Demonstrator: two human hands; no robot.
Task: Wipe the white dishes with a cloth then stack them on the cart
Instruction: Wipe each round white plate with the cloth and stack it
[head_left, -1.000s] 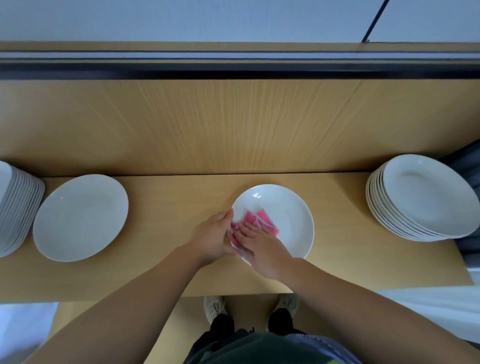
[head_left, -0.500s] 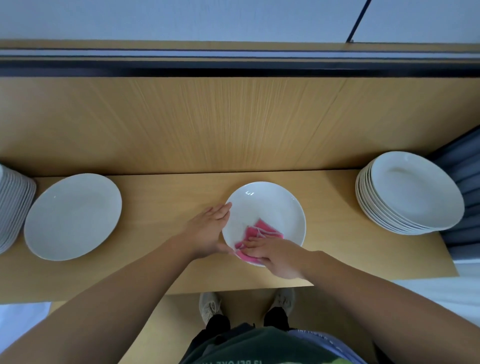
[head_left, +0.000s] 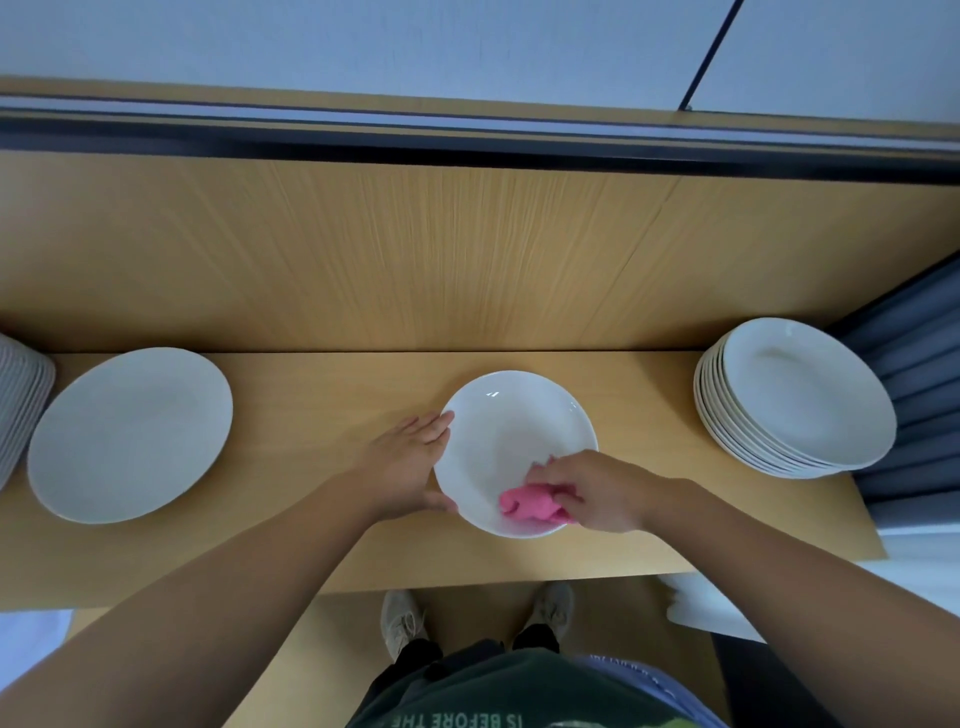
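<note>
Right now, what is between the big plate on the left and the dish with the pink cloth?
Only bare wooden top and the left hand touching the dish, seen from the head view.

Left hand flat, fingers straight, thumb spread; right hand curled round cloth

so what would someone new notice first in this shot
The pink cloth, bunched in the right hand, stands out inside the white dish at centre, which the left hand steadies at its rim. A stack of dishes sits far right, a single plate at left.
</note>
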